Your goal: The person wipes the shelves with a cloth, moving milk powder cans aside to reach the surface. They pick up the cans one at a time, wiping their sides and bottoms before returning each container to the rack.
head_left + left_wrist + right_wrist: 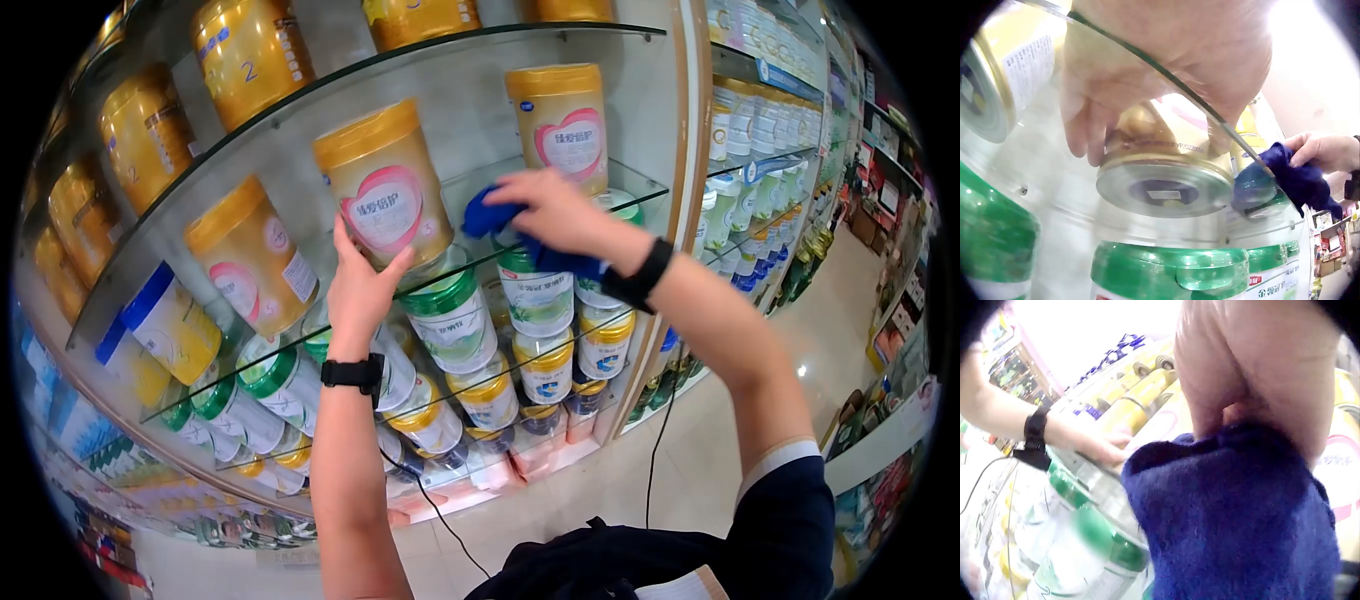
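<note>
My left hand (362, 290) grips the lower part of a gold milk powder can (385, 195) with a pink heart label, standing slightly tilted in the head view at the front of a glass shelf. From below, the left wrist view shows fingers on one side of this can's base (1163, 190) and the thumb side on the other. A dark blue cloth (1229, 512) hangs bunched from my right hand (560, 212), whose fingers pinch it over the glass edge. Behind the right hand stands another gold can (560, 110) with the same heart label.
A third gold can (250, 255) stands left on the same glass shelf (470, 190). Green-lidded cans (450, 320) and yellow cans (485, 395) fill the levels below. Larger gold cans (250, 60) line the shelf above. A black cable (655, 450) hangs near the floor.
</note>
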Motion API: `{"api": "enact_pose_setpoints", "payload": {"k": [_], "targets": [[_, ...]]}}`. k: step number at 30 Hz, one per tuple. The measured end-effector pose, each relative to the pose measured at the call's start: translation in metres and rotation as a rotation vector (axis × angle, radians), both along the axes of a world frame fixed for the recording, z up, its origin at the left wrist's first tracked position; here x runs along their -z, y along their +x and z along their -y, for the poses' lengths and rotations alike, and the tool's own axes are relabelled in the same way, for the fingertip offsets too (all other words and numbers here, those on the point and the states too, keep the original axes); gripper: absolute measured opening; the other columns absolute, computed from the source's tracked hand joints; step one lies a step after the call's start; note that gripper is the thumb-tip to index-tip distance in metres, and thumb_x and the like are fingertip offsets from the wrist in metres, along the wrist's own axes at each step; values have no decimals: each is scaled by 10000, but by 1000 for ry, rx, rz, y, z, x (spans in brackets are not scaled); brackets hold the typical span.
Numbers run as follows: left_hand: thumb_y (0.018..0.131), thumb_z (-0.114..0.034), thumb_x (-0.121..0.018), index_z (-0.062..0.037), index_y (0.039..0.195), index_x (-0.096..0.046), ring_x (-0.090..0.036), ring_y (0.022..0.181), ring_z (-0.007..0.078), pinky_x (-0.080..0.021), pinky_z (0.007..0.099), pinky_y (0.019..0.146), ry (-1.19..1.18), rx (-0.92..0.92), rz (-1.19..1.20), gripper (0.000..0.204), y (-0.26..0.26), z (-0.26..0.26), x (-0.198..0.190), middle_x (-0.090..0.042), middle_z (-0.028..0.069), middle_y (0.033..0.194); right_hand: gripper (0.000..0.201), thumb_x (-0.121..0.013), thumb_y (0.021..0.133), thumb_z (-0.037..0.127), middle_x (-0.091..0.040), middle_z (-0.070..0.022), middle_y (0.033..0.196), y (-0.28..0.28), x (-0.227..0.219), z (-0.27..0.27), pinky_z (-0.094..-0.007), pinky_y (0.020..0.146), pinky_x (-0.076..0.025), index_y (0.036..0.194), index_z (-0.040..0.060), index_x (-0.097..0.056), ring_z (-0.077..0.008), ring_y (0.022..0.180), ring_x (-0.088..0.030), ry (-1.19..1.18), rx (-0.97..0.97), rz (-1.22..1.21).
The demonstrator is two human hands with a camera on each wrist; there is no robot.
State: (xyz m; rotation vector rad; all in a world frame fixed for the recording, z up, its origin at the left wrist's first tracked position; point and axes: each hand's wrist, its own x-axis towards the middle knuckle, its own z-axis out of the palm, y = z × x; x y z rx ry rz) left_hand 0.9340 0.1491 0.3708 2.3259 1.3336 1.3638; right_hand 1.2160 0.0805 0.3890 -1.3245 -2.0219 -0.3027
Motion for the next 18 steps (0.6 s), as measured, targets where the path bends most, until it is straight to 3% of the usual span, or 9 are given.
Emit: {"api": "enact_pose_setpoints", "payload": {"k": [2, 5, 8, 12, 13, 16, 18], "targets": [[782, -443, -742, -34, 1508, -114, -562, 1209, 348, -466, 399, 950, 12, 26, 13, 1043, 1, 0, -1, -540, 233, 1338, 375, -550, 922, 251, -518, -153, 1388, -32, 25, 1, -450, 1050, -367, 1273, 130, -600, -349, 1249, -491, -27, 173, 151], [785, -439, -741, -32, 1505, -127, -568, 1201, 345, -469, 397, 945, 27, 31, 24, 1030, 0, -7, 3, -550, 233, 1325, 397, -520, 924, 356, -559, -106, 1343, -27, 30, 3, -463, 997, -388, 1261, 163, -607, -319, 1197, -522, 13, 150, 129], [786, -444, -737, -26, 1504, -134, -571, 1191, 351, -473, 403, 937, -14, -18, -18, 1027, -2, -2, 0, -551, 234, 1319, 340, -625, 872, 283, -607, -53, 1241, -16, 28, 16, -409, 930, -422, 1188, 155, -637, -295, 1121, -545, 76, 104, 126], [811, -445, -714, -4, 1493, -171, -540, 1224, 354, -455, 413, 959, 56, 79, 97, 977, -5, -11, 7, -515, 250, 1349, 393, -714, 736, 80, -604, -30, 1083, -8, 28, 38, -395, 892, -411, 1113, 165, -636, -268, 1037, -538, 171, 142, 152], [840, -366, -698, -12, 1453, -295, -555, 1184, 347, -452, 397, 960, 135, 64, 130, 815, -5, -13, 11, -547, 214, 1305, 392, -711, 731, 70, -598, -32, 1067, -8, 27, 42, -393, 889, -412, 1103, 165, -635, -269, 1034, -538, 172, 171, 163], [854, -253, -681, -22, 1364, -444, -581, 1104, 339, -457, 380, 942, 340, 93, 159, 608, -15, -8, 16, -577, 170, 1236, 386, -702, 722, 48, -585, -37, 1036, -5, 31, 51, -387, 880, -416, 1082, 168, -632, -269, 1026, -539, 212, 249, 179], [850, -138, -654, -16, 1220, -543, -590, 1067, 304, -458, 363, 918, 437, 209, 218, 404, -27, 2, 25, -604, 151, 1170, 411, -661, 733, -13, -602, -85, 1068, -4, 28, 59, -402, 915, -425, 1119, 123, -621, -314, 1040, -535, 139, 284, 108]]}}
